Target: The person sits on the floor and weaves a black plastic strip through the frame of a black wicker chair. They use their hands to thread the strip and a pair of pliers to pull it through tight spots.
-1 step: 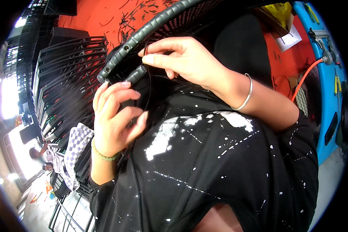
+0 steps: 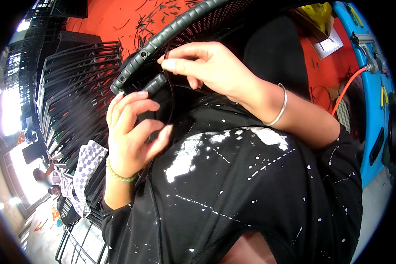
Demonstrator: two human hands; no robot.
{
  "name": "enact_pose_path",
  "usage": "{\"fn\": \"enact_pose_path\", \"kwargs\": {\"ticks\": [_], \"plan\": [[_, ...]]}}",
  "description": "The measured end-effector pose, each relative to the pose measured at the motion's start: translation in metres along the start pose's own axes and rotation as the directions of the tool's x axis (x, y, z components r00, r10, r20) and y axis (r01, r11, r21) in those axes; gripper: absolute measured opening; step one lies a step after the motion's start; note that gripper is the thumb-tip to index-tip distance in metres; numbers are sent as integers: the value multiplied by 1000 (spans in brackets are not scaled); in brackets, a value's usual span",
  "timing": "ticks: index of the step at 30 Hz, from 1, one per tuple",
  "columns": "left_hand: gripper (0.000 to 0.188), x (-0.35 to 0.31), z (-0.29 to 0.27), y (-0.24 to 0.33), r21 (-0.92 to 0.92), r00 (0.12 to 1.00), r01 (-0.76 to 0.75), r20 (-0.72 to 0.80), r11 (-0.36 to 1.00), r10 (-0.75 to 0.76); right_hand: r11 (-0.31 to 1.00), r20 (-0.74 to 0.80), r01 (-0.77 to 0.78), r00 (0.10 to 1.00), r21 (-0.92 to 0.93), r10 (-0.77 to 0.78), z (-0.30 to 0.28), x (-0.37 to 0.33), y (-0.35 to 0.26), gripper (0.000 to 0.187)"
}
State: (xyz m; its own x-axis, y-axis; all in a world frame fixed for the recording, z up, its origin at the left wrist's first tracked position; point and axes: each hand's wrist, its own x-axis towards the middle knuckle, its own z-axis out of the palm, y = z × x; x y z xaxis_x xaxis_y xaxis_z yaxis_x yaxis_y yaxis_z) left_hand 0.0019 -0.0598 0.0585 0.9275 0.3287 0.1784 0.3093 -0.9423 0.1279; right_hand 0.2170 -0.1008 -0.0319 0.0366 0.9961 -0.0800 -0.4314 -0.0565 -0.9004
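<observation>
A black tubular frame (image 2: 176, 31), wrapped in flat strip and backed by black woven mesh (image 2: 193, 34), slants across in front of me. Two round holes show in its near rail. A shorter wrapped tube (image 2: 156, 83) sits beside its lower end. My left hand (image 2: 132, 121) is loosely curled there, thumb and index finger apart, other fingertips touching the frame's lower end and the short tube. My right hand (image 2: 207, 66) is closed in a pinch on a thin black strip (image 2: 166, 54) just above the short tube. Part of the strip hides behind the fingers.
Stacked black slatted frames (image 2: 79, 83) stand at the left, with a checkered cloth (image 2: 88, 165) beside them. Black strip scraps (image 2: 152, 15) litter the red floor (image 2: 105, 17). On the right are a blue bench (image 2: 368, 145), an orange hose (image 2: 348, 90) and a box with a yellow bag (image 2: 317, 15).
My left thumb and index finger have shifted very slightly to the right. The right hand keeps its pinch, its fingertips moved only a little.
</observation>
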Motion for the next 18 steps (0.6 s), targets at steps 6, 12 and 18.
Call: {"fn": "enact_pose_path", "kwargs": {"ticks": [6, 12, 18], "plan": [[24, 17, 21, 15, 43, 992, 32, -120, 999, -27, 983, -35, -30, 999, 179, 37, 2, 0, -2, 26], [16, -1, 10, 6, -198, 988, -97, 102, 975, 119, 998, 21, -1, 1000, -58, 3, 6, -8, -4, 31], [15, -12, 9, 8, -180, 998, -17, 62, 983, 29, 968, 58, 98, 995, -232, -87, 5, -23, -1, 39]]}}
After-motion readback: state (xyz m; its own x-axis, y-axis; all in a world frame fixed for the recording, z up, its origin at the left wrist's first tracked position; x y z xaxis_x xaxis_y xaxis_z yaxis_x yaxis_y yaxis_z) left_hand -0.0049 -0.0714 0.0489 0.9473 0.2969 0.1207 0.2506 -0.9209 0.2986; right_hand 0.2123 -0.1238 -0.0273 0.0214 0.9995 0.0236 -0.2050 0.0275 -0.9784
